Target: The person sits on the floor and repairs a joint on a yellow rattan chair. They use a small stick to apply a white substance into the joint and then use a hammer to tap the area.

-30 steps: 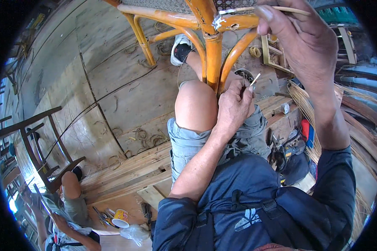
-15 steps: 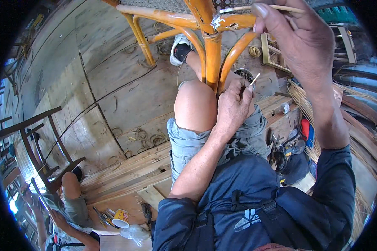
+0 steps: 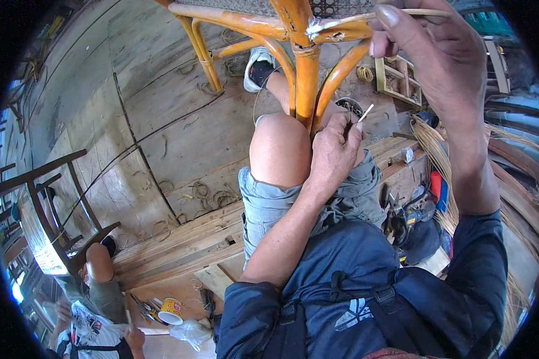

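Note:
A rattan chair frame (image 3: 306, 78) in glossy orange-brown stands tilted against my bare knee, its woven panel (image 3: 341, 7) at the top edge. My right hand (image 3: 440, 66) pinches a thin pale stick (image 3: 356, 19) between thumb and fingers. White paste (image 3: 313, 29) covers the tip of that stick where it touches the joint of leg and rail. Just right of the paste, the rail has a small chipped hole. Lower down, my left hand (image 3: 334, 148) is closed beside the leg's lower end, and a short pale stick (image 3: 366, 113) pokes out between its thumb and finger.
Bundled cane strands (image 3: 431, 143) and tools (image 3: 410, 215) lie at the right. A yellow paper cup (image 3: 171, 311) and pliers (image 3: 142, 308) are at lower left. Another person (image 3: 99, 323) sits there near a dark wooden chair (image 3: 66, 215). Cane scraps litter the floor.
My right hand has moved slightly right and down, bringing the stick's tip onto the pasted joint. The chair has shifted slightly right. At lower left, the other person's arms have moved.

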